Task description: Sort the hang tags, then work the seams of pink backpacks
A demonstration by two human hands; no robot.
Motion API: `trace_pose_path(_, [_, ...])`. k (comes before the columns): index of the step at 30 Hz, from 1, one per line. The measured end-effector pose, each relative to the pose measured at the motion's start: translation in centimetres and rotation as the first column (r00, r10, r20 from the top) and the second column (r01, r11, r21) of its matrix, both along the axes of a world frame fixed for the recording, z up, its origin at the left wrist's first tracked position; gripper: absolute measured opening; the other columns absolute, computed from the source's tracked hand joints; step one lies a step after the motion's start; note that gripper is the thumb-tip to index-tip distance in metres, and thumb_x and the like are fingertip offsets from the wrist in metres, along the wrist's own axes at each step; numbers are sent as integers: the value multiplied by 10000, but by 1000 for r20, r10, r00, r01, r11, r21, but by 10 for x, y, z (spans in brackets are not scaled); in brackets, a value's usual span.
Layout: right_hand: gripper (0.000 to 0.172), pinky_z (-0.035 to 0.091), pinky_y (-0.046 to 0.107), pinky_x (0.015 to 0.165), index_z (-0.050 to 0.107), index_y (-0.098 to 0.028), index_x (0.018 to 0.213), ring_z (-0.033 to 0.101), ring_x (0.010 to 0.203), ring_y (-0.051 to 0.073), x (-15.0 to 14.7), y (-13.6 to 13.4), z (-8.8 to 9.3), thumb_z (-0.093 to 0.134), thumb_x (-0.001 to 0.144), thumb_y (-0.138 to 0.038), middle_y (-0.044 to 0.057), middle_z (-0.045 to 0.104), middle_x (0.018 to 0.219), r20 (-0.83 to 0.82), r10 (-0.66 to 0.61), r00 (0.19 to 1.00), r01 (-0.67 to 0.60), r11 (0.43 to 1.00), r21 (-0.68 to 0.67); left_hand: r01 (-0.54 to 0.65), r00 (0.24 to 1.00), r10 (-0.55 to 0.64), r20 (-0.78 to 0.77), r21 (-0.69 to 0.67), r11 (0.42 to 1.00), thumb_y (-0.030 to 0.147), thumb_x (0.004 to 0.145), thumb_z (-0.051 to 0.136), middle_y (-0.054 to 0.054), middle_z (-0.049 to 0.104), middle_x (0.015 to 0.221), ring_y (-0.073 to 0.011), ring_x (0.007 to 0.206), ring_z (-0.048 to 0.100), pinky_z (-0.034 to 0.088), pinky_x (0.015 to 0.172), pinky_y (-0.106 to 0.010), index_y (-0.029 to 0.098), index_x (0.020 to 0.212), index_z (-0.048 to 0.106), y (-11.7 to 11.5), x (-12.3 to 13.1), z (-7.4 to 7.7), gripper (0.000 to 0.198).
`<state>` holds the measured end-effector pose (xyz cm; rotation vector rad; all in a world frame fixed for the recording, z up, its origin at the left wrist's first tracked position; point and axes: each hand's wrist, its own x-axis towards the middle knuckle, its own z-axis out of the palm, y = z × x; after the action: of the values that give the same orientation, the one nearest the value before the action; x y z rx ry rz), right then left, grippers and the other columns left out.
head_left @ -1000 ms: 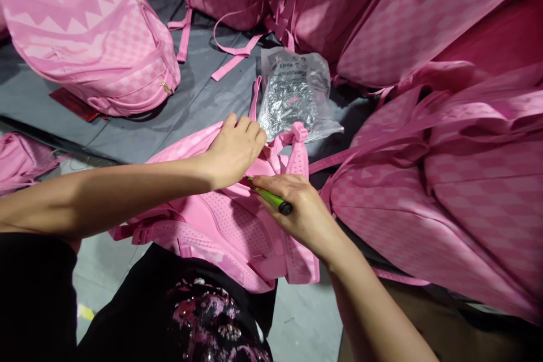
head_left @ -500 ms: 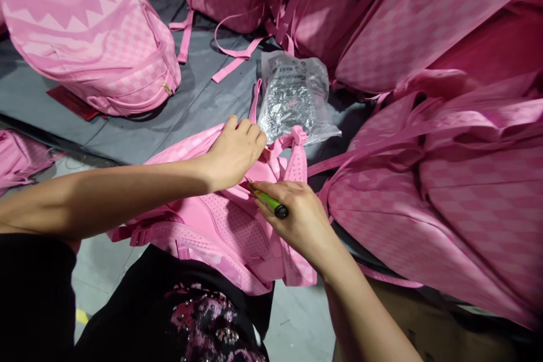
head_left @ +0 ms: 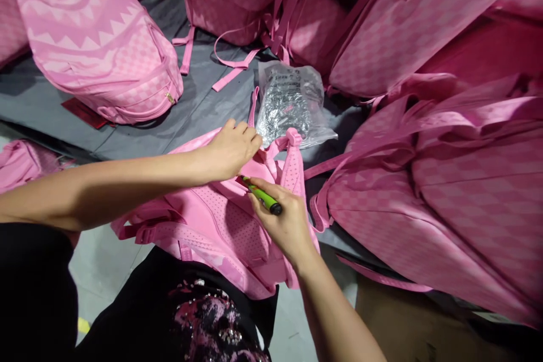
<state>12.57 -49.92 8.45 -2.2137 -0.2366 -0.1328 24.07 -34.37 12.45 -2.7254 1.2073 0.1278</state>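
Evidently had the pink backpack (head_left: 212,215) only partway through, judging by both hands busy at it. Had it lying across the near edge of the tabletop (head_left: 199,104), padded back panel upward, one side jutting past that edge toward the body. Could make out nothing plainly finished on it — and could not tell the share left either, with the contact spot tucked beneath the fingers. Judged the green pen-like tool (head_left: 263,198) to be in use, from its front end set at the fabric just below the left hand (head_left: 233,150).

Gripped that tool in the right hand (head_left: 291,220), pinched between thumb and fingers much like a pencil, black end pointing back toward the body. Closed the left hand over the upper part of the backpack, fingers curled down, seemingly holding the fabric — fingertips out of sight.

Just beyond, farther in from the near edge, had a clear plastic bag (head_left: 292,102) with dark print; could not tell its contents. Had a zigzag backpack (head_left: 106,39) toward the tabletop's left, with a red card (head_left: 82,113) by its lower end. Had bulky backpacks (head_left: 382,181) crowding the right side, and below the near edge, pale floor (head_left: 292,322).
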Motion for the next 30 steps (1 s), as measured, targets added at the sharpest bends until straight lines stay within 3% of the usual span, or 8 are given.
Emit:
trace_pose_path(4, [254,592,392,880,742,-209,1136,760,972,230,-4,11,-13,660,895,-227,69,790,1101,77,-71,995,66,996,66,-15,995,28,-93,129,991,362,732,818,-209,255,1643,-399,1419,349,380,1068,-490,178,1591,217,12,3,12,1064])
trace_pose_path(8, [255,577,396,834,745,-205,1132,762,904,231,-3,18,-21,654,895,-231,66,799,1052,127,-44,991,37,998,54,-147,987,157,-43,177,973,338,710,851,-187,-12,1702,-450,1468,263,431,1038,-551,296,1623,39,16,-7,18,1223])
trace_pose_path(11, [247,565,397,836,750,-209,1117,761,903,236,-1,18,-24,656,891,-242,61,801,1042,130,-56,990,48,997,64,-177,983,185,-19,218,960,242,759,796,-189,33,1699,-438,1405,365,472,1007,-549,299,1622,-16,14,-11,18,1186])
trace_pose_path(16, [245,555,400,832,748,-213,1113,754,881,236,0,16,-28,649,893,-255,55,802,1029,131,-53,990,42,995,88,-53,996,67,-50,248,967,168,836,634,-214,239,1642,-390,1314,461,515,970,-502,194,1626,23,20,-4,16,998])
trace_pose_path(20, [242,546,399,825,743,-229,1109,747,876,236,-2,16,-25,654,884,-231,43,801,1022,128,-43,991,32,996,83,-28,994,53,-95,245,969,160,891,547,-189,113,1689,-392,1429,369,495,1013,-492,233,1626,45,29,-2,25,893])
trace_pose_path(23, [245,541,395,829,740,-230,1115,745,873,227,-3,18,-23,654,886,-223,43,800,1034,126,-35,991,23,995,95,-136,963,195,-186,287,948,205,870,630,-186,-99,1696,-422,1525,226,469,1055,-463,307,1621,-20,34,-3,37,998])
trace_pose_path(26, [250,535,385,823,739,-236,1122,743,855,217,-4,19,-23,651,888,-224,37,802,1016,114,-15,993,3,995,102,-218,912,316,-262,343,914,185,840,660,-235,-126,1677,-416,1471,370,463,1060,-428,349,1605,-101,38,1,45,1091])
trace_pose_path(30, [257,531,391,822,743,-222,1119,744,859,222,-1,21,-26,649,880,-209,46,802,1022,112,-19,994,7,994,109,-166,927,253,-277,302,939,186,878,602,-231,59,1682,-341,1363,532,470,1049,-392,358,1604,-104,44,7,39,1027])
